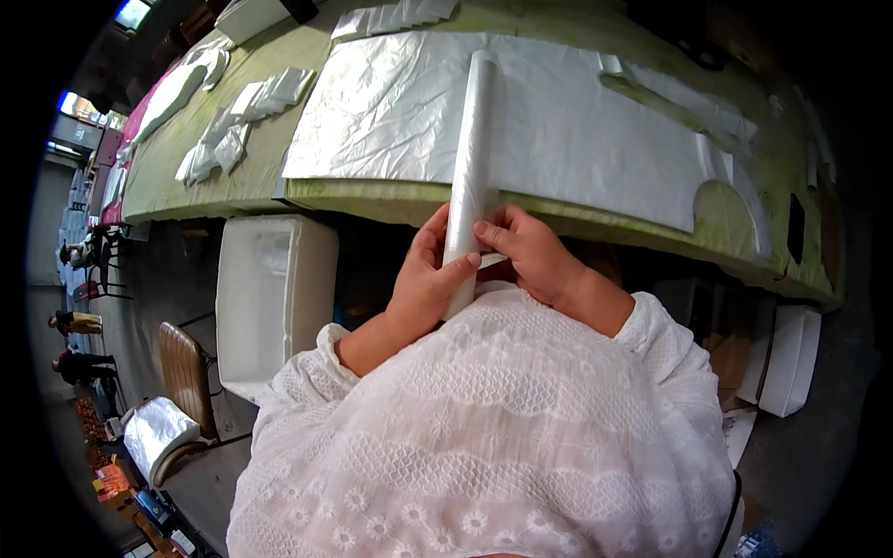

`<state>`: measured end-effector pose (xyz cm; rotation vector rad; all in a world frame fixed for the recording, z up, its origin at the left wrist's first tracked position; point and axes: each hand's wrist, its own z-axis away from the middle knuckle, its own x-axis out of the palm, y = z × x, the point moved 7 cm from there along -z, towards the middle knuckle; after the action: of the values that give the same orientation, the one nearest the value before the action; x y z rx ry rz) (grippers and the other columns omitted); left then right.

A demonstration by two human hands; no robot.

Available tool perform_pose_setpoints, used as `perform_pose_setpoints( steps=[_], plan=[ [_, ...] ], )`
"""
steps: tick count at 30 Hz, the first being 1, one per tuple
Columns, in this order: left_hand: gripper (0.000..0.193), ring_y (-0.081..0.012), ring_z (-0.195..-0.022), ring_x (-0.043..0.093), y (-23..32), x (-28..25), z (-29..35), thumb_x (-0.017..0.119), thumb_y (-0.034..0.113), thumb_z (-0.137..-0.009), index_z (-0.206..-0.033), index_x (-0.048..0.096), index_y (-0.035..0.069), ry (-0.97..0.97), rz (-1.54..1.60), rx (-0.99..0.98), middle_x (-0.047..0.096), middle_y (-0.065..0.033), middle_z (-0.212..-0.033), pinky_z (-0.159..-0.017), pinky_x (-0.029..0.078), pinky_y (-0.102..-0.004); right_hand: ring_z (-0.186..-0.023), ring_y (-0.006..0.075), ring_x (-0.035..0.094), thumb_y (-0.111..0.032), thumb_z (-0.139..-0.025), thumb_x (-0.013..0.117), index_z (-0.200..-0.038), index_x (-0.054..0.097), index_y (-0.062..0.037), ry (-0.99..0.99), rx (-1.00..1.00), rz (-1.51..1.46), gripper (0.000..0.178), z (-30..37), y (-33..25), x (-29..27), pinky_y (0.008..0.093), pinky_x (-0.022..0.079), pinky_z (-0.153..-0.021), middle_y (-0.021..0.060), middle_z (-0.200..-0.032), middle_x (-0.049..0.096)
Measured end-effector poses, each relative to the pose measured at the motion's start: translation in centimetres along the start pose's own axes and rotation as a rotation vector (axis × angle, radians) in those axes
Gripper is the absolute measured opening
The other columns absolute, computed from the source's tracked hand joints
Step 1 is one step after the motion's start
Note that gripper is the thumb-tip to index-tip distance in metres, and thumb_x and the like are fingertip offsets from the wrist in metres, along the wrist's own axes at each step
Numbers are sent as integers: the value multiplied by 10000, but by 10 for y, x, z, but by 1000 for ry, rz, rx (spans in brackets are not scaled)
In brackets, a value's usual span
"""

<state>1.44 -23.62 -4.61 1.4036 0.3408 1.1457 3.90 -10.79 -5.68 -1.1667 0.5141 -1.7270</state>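
Observation:
A long roll of clear plastic film (472, 149) points away from my body, its far part over the table and its near end close to my shirt. My left hand (430, 274) is closed around the near part of the roll, thumb lying across it. On the other side, my right hand (526, 246) is closed with its thumb pressed against the roll; its other fingers are partly hidden. A small pale edge (491, 259) shows between the hands, and I cannot tell what it belongs to. Beyond them, a wide sheet of whitish plastic (391, 112) lies wrinkled on the table.
The table has a stained green cover (372, 200). Folded plastic pieces (242, 112) lie at left, and cut strips (688, 102) at right. A white foam box (270, 298) stands below the table edge, near a brown chair (186, 372). People (79, 323) are far left.

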Motion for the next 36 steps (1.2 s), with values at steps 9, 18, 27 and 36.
perform_pose_setpoints(
  steps=[9,18,27,36],
  plan=[
    [797,-148,-1104,550,2,35,-36,477,127,-1054,-1663,-29,224,-169,-326,306,518,-75,-1305,-970,464,-321,-1026,184,641,-357,-1058,578,-1478,412,-66,-47,-248,-101,537,14,-32,-11,371,567,-853,92,-1246,642],
    [925,-200,-930,597,42,75,-140,596,56,-981,-1648,14,325,94,-26,16,556,-81,-1190,-754,562,-396,-784,165,619,-330,-1045,605,-1549,315,-97,174,-429,58,626,19,-30,-56,329,567,-672,82,-1041,619],
    [970,-195,-813,593,50,52,-231,610,4,-932,-1645,53,351,187,-161,79,580,-89,-1055,-680,568,-435,-684,162,585,-267,-1009,666,-1433,410,-34,121,-202,-2,547,26,-32,-63,313,520,-604,83,-917,596],
    [524,-299,-1190,590,28,23,-301,542,177,-1062,-1563,394,208,36,170,-45,483,-121,-1453,-1004,493,-536,-796,136,615,-146,-957,695,-1402,455,27,107,-71,-11,535,126,-11,-93,286,521,-738,58,-925,627]
  ],
)
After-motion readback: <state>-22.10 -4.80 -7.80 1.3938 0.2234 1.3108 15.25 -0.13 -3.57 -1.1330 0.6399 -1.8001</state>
